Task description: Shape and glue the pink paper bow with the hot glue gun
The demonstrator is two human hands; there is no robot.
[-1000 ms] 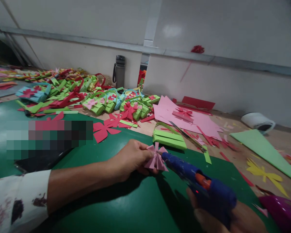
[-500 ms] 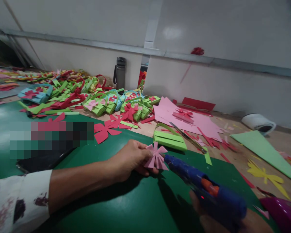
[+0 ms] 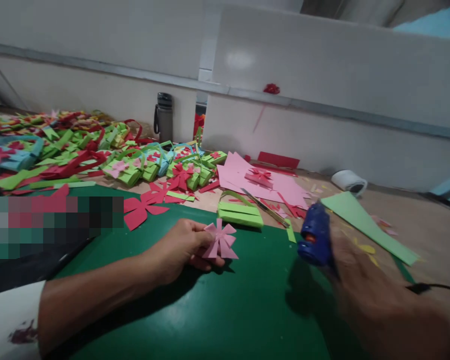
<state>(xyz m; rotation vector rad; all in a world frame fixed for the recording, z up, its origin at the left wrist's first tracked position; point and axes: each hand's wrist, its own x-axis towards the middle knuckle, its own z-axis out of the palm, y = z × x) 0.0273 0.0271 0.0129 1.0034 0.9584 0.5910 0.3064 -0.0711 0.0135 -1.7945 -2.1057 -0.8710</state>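
Observation:
Between its thumb and fingers, my left hand (image 3: pixel 187 245) pinches a pink paper flower (image 3: pixel 221 241) by its left petals, above the green mat (image 3: pixel 217 310). My right hand (image 3: pixel 363 280), blurred, grips a blue glue gun (image 3: pixel 317 235) at the right; its nozzle points away from me and does not show. The glue gun is well apart from the flower. Just behind the flower lies a small green paper bag (image 3: pixel 240 215) with a handle. Red paper flower shapes (image 3: pixel 138 210) rest at the mat's far edge, left of the bag.
Many small paper bags (image 3: pixel 127 172) and strips are heaped at the back left, near a grey bottle (image 3: pixel 165 117). Pink sheets (image 3: pixel 232 175), a cutter knife (image 3: pixel 266 207), a white roll (image 3: pixel 349 182) and a light green sheet (image 3: pixel 367 222) lie farther right. A dark phone (image 3: pixel 41 262) rests at left.
The glue gun has swung away from the pink flower, right and forward, and turned its back end toward me. My left hand still holds the flower. The view has shifted to the right.

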